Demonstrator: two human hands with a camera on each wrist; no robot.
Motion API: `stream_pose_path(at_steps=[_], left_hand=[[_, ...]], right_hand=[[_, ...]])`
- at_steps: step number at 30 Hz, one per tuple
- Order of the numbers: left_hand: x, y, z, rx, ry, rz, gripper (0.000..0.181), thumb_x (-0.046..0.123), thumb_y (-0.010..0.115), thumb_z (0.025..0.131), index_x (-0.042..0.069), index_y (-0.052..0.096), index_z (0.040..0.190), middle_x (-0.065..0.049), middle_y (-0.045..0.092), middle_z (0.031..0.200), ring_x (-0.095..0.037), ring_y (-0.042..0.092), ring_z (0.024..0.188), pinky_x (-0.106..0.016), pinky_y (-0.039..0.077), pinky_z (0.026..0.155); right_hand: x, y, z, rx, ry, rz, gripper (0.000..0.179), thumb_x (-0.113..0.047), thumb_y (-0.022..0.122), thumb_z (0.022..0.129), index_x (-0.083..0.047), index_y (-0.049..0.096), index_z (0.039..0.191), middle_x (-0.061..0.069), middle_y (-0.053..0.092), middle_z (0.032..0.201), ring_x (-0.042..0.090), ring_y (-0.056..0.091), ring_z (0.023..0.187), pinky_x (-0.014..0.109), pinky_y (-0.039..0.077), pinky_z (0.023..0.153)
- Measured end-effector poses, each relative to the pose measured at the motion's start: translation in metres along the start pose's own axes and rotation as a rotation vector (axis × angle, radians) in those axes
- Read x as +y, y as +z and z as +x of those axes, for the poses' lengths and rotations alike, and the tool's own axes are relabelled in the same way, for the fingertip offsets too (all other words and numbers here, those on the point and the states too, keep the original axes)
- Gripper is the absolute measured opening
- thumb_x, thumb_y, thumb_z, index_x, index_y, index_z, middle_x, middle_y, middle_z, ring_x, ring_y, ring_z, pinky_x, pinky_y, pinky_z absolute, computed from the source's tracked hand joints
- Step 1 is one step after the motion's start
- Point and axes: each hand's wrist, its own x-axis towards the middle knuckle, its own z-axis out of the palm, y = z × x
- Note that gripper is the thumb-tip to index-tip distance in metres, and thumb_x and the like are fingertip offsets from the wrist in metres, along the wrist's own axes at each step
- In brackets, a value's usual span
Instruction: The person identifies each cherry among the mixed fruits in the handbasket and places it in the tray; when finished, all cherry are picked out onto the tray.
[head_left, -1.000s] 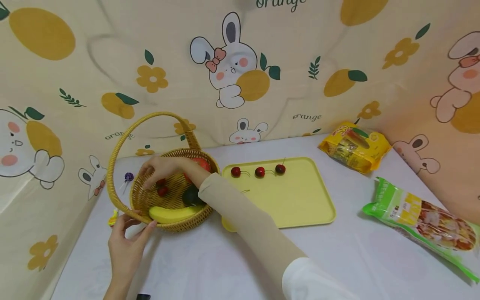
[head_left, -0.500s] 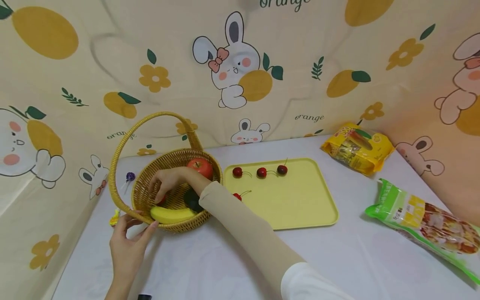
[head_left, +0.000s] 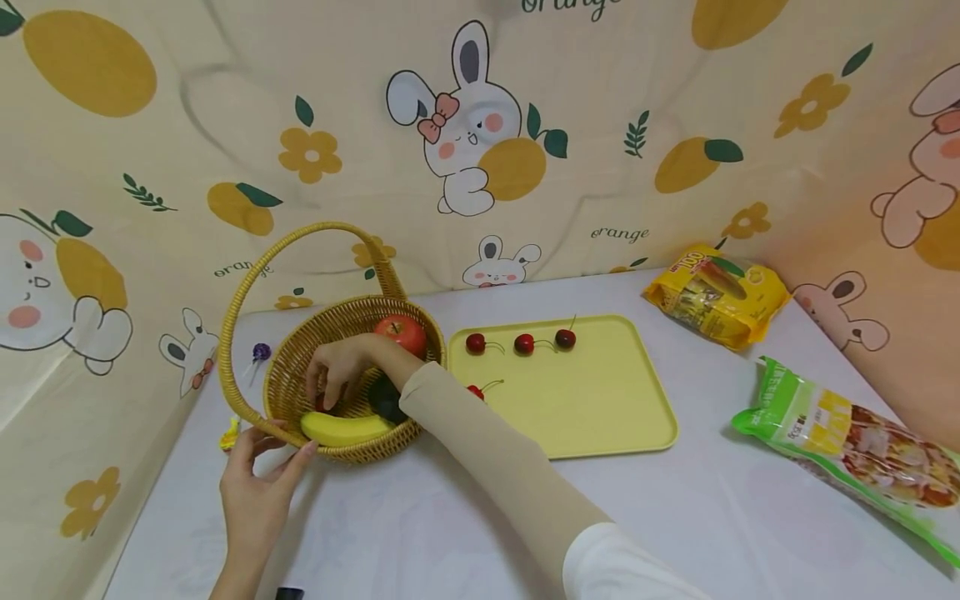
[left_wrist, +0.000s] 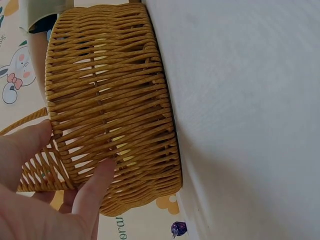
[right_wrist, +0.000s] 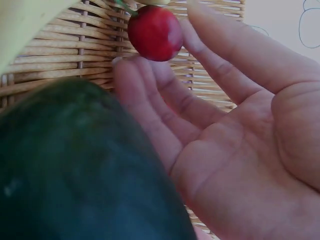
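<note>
A wicker basket (head_left: 360, 450) with a tall handle stands on the left of the table. My left hand (head_left: 257, 492) grips its near-left rim by the handle's foot, thumb against the outer weave (left_wrist: 110, 105). Inside the basket, my right hand (head_left: 341, 367) has its fingers curled around a red cherry (right_wrist: 155, 32). The thumb and index finger meet the cherry's side in the right wrist view; its green stem points away. Close to this hand lie a banana (head_left: 345, 429), a red apple (head_left: 402, 333) and a dark green, avocado-like fruit (right_wrist: 75, 165).
Right of the basket lies a yellow tray (head_left: 592, 400) with several cherries (head_left: 525, 343), one partly behind the right sleeve. A yellow snack bag (head_left: 716, 296) and a green food packet (head_left: 847, 454) lie farther right. A purple lollipop (head_left: 261, 352) is left of the basket.
My right hand has moved from the basket's left side down and slightly right, its fingers closing around a cherry. My left hand keeps its hold on the rim.
</note>
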Motion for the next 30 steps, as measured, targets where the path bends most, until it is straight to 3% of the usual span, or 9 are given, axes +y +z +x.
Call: stream_pose_path(at_steps=[7,11,16,20,24,26,30], left_hand=[[0.002,0.0,0.002,0.002,0.0,0.003,0.045,-0.011,0.08,0.077,-0.005,0.059,0.116,-0.007,0.058,0.109,-0.008,0.057,0.098,-0.009,0.055,0.069],[0.002,0.0,0.002,-0.001,0.008,0.004,0.045,-0.011,0.08,0.077,-0.005,0.059,0.116,-0.007,0.058,0.108,-0.008,0.057,0.098,-0.01,0.055,0.069],[0.003,-0.001,0.003,0.004,0.018,-0.001,0.044,-0.012,0.079,0.077,-0.005,0.06,0.116,-0.006,0.058,0.107,-0.009,0.058,0.097,-0.01,0.055,0.068],[0.003,0.0,0.004,0.004,0.018,0.004,0.045,-0.011,0.08,0.077,-0.005,0.06,0.116,-0.003,0.058,0.107,-0.008,0.058,0.097,-0.01,0.055,0.069],[0.002,0.001,0.003,-0.001,0.001,0.012,0.045,-0.01,0.081,0.077,-0.004,0.061,0.117,-0.002,0.057,0.107,-0.007,0.057,0.097,-0.009,0.055,0.068],[0.002,0.0,0.002,-0.001,-0.012,0.004,0.045,-0.011,0.08,0.077,-0.003,0.061,0.117,-0.002,0.057,0.107,-0.008,0.057,0.098,-0.009,0.055,0.068],[0.002,0.0,0.001,0.004,-0.03,0.0,0.045,-0.01,0.08,0.078,-0.003,0.061,0.117,0.0,0.057,0.106,-0.008,0.058,0.098,-0.01,0.055,0.068]], right_hand=[[-0.003,-0.001,-0.004,-0.008,0.015,-0.032,0.024,0.008,0.067,0.089,0.001,0.071,0.112,0.004,0.062,0.09,0.01,0.054,0.075,0.032,0.058,0.076],[-0.006,-0.007,-0.011,0.036,-0.071,-0.009,0.019,0.006,0.067,0.091,0.004,0.071,0.11,0.006,0.066,0.091,0.012,0.061,0.078,0.034,0.06,0.082],[-0.008,-0.022,-0.033,0.109,-0.223,0.122,0.021,0.003,0.066,0.093,0.009,0.067,0.113,0.014,0.069,0.099,0.019,0.066,0.086,0.039,0.06,0.084],[0.002,-0.034,-0.065,0.19,-0.367,0.171,0.025,-0.002,0.063,0.096,0.005,0.065,0.12,0.015,0.066,0.113,0.019,0.064,0.095,0.042,0.059,0.087],[0.027,-0.04,-0.108,0.275,-0.465,0.177,0.025,-0.006,0.061,0.098,0.0,0.062,0.122,0.013,0.063,0.115,0.024,0.06,0.094,0.043,0.057,0.081],[0.041,-0.04,-0.132,0.295,-0.482,0.173,0.026,-0.007,0.06,0.098,0.002,0.061,0.122,0.013,0.062,0.115,0.028,0.057,0.095,0.042,0.056,0.078],[0.074,-0.035,-0.178,0.324,-0.434,0.167,0.027,-0.009,0.058,0.099,0.004,0.062,0.123,0.017,0.062,0.113,0.033,0.056,0.093,0.036,0.055,0.076]])
